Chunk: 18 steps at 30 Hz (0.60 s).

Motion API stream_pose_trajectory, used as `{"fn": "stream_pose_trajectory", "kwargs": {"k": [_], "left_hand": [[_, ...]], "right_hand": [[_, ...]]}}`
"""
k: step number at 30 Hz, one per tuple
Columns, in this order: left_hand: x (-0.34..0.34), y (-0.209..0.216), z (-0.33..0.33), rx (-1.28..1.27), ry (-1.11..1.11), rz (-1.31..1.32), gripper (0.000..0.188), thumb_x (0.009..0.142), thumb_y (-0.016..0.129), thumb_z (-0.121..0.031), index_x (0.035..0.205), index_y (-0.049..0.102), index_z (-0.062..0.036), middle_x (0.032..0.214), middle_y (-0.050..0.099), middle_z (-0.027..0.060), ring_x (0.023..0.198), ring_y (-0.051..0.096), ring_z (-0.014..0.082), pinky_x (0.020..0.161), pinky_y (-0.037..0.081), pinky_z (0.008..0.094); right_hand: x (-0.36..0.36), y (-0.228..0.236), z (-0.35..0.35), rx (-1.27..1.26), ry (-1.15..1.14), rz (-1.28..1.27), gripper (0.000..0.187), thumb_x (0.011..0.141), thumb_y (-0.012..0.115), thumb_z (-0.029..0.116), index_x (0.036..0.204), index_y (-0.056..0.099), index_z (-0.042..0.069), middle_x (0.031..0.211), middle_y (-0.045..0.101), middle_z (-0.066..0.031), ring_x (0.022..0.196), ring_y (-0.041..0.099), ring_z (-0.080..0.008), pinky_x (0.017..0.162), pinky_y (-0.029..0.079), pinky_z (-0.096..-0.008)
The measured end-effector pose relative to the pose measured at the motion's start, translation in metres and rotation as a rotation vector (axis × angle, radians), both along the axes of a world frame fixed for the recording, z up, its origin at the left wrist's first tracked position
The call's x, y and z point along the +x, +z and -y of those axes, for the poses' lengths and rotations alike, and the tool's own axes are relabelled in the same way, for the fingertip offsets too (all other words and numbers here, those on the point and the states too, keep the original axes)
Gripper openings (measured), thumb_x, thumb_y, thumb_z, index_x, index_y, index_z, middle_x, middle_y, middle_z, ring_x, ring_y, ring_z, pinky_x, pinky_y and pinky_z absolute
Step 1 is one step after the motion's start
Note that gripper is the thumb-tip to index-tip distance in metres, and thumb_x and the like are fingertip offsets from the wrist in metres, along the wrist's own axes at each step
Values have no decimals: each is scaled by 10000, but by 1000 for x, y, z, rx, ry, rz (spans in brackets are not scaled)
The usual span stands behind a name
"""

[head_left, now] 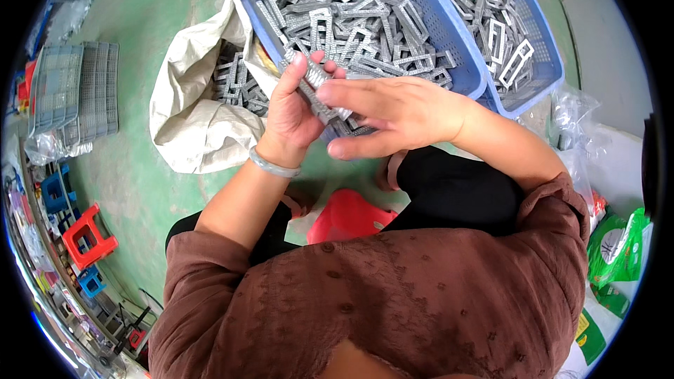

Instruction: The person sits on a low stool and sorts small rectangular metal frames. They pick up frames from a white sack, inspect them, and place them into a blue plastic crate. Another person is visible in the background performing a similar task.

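Observation:
A stack of small grey rectangular frames [309, 77] lies across my left hand [289, 116], whose fingers wrap round it from the far side with the thumb along its near left side. My right hand [397, 116] comes over from the right, with its fingers and thumb closed about the lower end of the same stack. Part of the stack is hidden beneath my right fingers. Just beyond my hands, a blue perforated crate [472, 88] is heaped with loose grey frames of the same kind.
A second blue crate [546, 63] of grey frames stands to the right. On the left, a white woven sack [203, 137] lies open with more frames inside. A red stool [344, 214] is between my legs. Grey mesh baskets [98, 88] and a red stool [89, 236] stand further left.

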<state>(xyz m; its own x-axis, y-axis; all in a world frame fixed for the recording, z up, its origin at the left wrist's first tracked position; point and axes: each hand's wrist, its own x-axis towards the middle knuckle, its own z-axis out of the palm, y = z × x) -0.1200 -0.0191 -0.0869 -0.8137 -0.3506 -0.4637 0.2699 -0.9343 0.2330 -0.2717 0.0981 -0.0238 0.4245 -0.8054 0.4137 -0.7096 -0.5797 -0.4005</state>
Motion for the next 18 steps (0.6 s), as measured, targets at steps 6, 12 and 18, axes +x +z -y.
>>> {"fn": "stream_pose_trajectory", "kwargs": {"k": [6, 12, 18], "left_hand": [[3, 1, 8, 81, -59, -147, 421, 711, 546, -229, 1068, 508, -10, 982, 566, 139, 917, 554, 271, 854, 429, 449], [8, 1, 12, 12, -52, -100, 546, 699, 559, -254, 1153, 456, 31, 1047, 552, 152, 935, 553, 268, 889, 408, 418], [5, -6, 8, 71, -38, -148, 467, 801, 533, -305, 1132, 471, 17, 985, 557, 133, 862, 547, 243, 810, 438, 392]], "right_hand": [[-52, -61, 2, 179, -642, 218, 520, 764, 635, 217, 1207, 434, 33, 1058, 566, -156, 989, 540, -298, 854, 423, -369], [-59, -121, -14, 1015, -732, -41, 672, 733, 672, 298, 1236, 343, -2, 1016, 550, -280, 967, 532, -402, 836, 426, -404], [-67, -149, -23, 817, -767, 198, 699, 711, 706, 242, 1248, 334, -7, 1033, 558, -266, 956, 558, -375, 829, 435, -385]]}}
